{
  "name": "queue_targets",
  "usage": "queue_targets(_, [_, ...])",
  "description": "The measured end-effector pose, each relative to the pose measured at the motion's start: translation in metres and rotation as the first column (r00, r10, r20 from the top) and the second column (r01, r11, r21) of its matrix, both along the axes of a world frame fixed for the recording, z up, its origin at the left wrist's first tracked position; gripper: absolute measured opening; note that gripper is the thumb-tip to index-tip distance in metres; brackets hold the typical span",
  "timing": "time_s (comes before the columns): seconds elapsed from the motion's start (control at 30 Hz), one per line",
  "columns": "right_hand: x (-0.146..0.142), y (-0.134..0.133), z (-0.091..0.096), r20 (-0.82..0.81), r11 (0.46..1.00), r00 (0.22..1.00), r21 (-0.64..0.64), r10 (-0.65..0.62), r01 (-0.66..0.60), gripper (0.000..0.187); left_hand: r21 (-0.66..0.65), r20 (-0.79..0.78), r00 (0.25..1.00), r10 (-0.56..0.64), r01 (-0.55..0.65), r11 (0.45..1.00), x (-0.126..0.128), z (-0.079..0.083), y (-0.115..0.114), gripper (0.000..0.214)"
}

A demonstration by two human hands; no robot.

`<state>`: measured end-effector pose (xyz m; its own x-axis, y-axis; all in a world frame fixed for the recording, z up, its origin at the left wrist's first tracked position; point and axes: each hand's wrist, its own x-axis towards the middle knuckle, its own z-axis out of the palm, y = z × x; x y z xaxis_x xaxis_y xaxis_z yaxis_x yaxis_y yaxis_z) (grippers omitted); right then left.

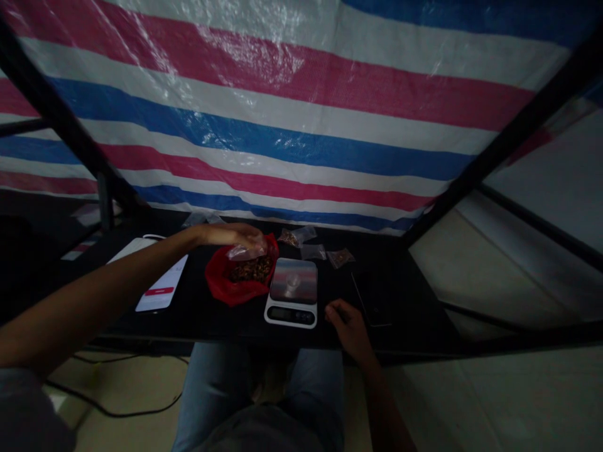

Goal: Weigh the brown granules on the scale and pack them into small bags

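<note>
My left hand reaches over a red bag of brown bits and pinches a small clear plastic pouch above it. A white kitchen scale with a steel top stands just right of the red bag. My right hand rests on the black table near its front edge, right of the scale, fingers curled with nothing seen in them.
Three small clear pouches lie behind the scale. A lit phone lies at the left; a dark phone lies at the right. A striped tarp hangs behind. Black frame bars flank the table. Cables run on the floor.
</note>
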<state>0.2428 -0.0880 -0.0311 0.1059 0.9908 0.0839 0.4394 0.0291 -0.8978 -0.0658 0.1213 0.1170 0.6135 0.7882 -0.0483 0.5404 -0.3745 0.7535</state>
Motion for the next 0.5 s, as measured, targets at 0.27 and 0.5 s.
queue_targets(0.27, [-0.001, 0.002, -0.001, 0.01, 1.0, 1.0, 0.015, -0.01, 0.01, 0.034, -0.14, 0.295, 0.948, -0.119, 0.166, 0.976, 0.09, -0.032, 0.023, 0.055])
queue_targets(0.5, [-0.002, 0.001, 0.0, 0.039, 0.999, 0.998, 0.032, -0.039, 0.038, 0.034, 0.028, 0.073, 0.993, 0.089, -0.092, 0.995, 0.129, -0.061, 0.058, 0.053])
